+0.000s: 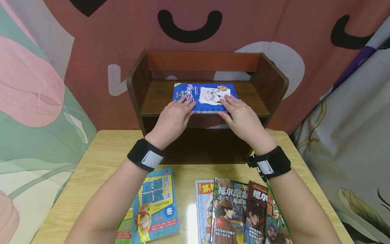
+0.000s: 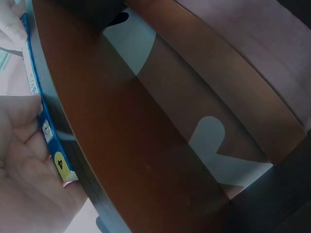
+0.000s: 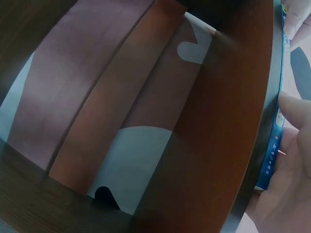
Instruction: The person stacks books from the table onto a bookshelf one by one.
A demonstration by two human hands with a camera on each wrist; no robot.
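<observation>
on the upper shelf (image 1: pixel 158 100) of a dark wooden rack (image 1: pixel 272 78), the blue book (image 1: pixel 210 96) lies flat, cover up, with its spine (image 1: pixel 207 112) along the near side, close to the front edge of the board. the left hand (image 1: pixel 173 117) rests on its near left part and the right hand (image 1: pixel 245 118) on its near right part. both are spread rather than closed: the fingers reach out fairly straight over the cover and each thumb sits low at the spine, so the book is touched and steadied, not clenched. how hard they press i cannot tell.

it looks like a paperback, so i judge it light for two hands, a little bendy across the open far side and stiffest along the spine. the cover seems smooth and may slide under flat fingertips; the corners look the likeliest to crease. the best hold is probably at the near left and near right ends, thumbs against the spine, fingers flat on top, with even pressure so it stays square to the board.

nearer, on the table (image 1: pixel 76 176), a light blue book (image 1: pixel 159 206) lies at left and overlapping dark-covered books (image 1: pixel 226 210) at right.
</observation>
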